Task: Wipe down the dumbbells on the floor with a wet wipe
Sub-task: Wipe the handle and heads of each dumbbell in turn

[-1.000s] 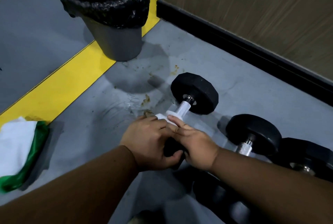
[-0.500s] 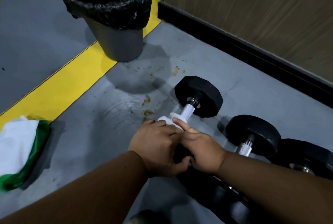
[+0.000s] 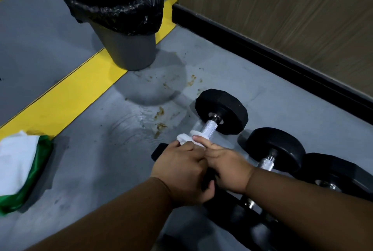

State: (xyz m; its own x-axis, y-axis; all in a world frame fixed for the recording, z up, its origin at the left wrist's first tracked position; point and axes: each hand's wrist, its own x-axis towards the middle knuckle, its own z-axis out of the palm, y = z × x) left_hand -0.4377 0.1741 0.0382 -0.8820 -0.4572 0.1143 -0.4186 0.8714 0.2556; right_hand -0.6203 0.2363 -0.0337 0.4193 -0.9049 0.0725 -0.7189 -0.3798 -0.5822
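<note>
A black dumbbell [image 3: 222, 109] with a knurled silver handle [image 3: 210, 127] lies on the grey floor, its far head pointing away from me. A white wet wipe [image 3: 186, 137] is wrapped around the near part of the handle. My right hand [image 3: 228, 168] pinches the wipe around the handle, index finger lying along it. My left hand [image 3: 181, 172] curls over the dumbbell's near black head, its fingertips touching the wipe. That near head is mostly hidden under my hands.
Two more black dumbbells [image 3: 276, 148] [image 3: 335, 172] lie to the right. A grey bin with a black liner [image 3: 125, 28] stands behind, on a yellow floor stripe [image 3: 66, 97]. A white and green wipe pack [image 3: 20, 166] lies at left. A wood-panelled wall [image 3: 282, 18] runs at right.
Both hands and the wipe have slid along the handle toward me, away from the far head. More bare knurled handle shows now.
</note>
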